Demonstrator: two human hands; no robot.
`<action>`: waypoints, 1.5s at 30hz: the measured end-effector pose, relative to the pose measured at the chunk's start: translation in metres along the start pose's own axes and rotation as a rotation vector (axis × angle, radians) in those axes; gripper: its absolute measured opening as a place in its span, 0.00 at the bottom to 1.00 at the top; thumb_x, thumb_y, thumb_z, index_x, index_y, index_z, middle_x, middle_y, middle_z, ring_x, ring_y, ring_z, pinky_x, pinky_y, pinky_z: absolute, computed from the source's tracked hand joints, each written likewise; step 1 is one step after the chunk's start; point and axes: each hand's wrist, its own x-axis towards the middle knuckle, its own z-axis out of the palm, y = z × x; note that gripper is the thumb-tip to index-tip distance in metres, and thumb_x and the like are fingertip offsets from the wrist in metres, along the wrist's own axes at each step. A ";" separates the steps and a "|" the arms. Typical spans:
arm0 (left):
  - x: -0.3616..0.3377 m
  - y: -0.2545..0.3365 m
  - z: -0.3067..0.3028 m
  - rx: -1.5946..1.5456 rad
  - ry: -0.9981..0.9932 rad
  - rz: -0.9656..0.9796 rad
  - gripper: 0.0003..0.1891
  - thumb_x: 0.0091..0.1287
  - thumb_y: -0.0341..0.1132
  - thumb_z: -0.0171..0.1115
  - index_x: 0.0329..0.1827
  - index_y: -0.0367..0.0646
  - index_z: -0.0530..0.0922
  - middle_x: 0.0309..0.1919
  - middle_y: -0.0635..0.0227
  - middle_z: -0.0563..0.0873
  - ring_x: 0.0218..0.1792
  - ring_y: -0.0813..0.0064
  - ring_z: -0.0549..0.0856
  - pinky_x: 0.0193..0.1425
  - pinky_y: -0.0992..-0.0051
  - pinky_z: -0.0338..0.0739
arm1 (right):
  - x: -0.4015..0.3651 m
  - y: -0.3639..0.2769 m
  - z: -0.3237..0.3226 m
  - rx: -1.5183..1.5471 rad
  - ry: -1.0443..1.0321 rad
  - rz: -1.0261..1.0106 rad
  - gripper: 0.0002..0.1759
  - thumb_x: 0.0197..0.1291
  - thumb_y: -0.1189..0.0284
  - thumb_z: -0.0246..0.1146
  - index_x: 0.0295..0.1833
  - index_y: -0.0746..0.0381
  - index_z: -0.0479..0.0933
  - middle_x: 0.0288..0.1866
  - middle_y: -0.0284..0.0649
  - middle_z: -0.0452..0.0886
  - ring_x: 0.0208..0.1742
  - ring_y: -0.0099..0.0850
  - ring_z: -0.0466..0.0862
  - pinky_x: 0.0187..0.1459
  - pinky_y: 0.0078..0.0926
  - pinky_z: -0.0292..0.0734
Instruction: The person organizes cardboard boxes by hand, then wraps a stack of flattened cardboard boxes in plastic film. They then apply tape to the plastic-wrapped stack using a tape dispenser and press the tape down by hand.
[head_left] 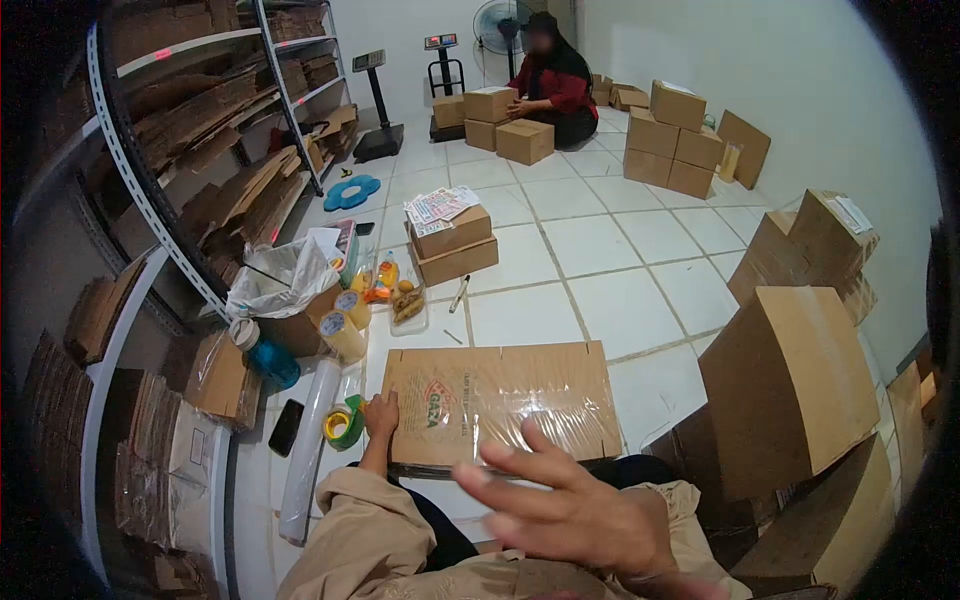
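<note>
A flat cardboard bundle (500, 405), wrapped in shiny clear film and printed with a red emblem and lettering, lies on the floor in front of my knees. My left hand (381, 416) grips its left edge, the fingers partly hidden beside it. Raised above its near edge, my right hand (575, 510) has its fingers spread and holds nothing; it is a little blurred. Beside my left hand is a green tape dispenser (344, 426) with a yellow roll. A long roll of clear film (310, 450) and a black phone (286, 428) lie to its left.
A blue bottle (265, 355), tape rolls (345, 330) and a food container (408, 305) stand front left, near a metal shelf (160, 230) of folded cardboard. Stacked boxes (452, 245) stand ahead; large cartons (790, 385) crowd my right. Another person (552, 90) handles boxes at the back.
</note>
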 end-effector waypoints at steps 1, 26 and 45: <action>-0.004 0.005 -0.005 0.036 -0.012 -0.021 0.33 0.61 0.57 0.46 0.45 0.29 0.75 0.43 0.39 0.78 0.47 0.45 0.77 0.53 0.56 0.69 | -0.002 0.007 -0.002 0.055 -0.012 -0.061 0.30 0.62 0.62 0.49 0.69 0.57 0.55 0.69 0.51 0.55 0.70 0.47 0.57 0.63 0.59 0.54; -0.006 0.007 -0.008 0.088 0.000 -0.010 0.33 0.61 0.58 0.46 0.42 0.29 0.76 0.41 0.40 0.79 0.46 0.44 0.78 0.51 0.55 0.70 | -0.069 0.160 -0.008 -0.490 0.232 0.456 0.37 0.49 0.59 0.64 0.62 0.66 0.62 0.62 0.51 0.66 0.63 0.47 0.64 0.65 0.44 0.52; -0.011 0.012 -0.011 0.110 0.012 -0.012 0.33 0.61 0.59 0.46 0.43 0.30 0.76 0.41 0.39 0.79 0.45 0.43 0.77 0.51 0.56 0.70 | -0.279 0.370 0.002 -0.255 0.715 1.485 0.27 0.51 0.66 0.58 0.52 0.75 0.68 0.47 0.58 0.76 0.47 0.46 0.77 0.49 0.35 0.70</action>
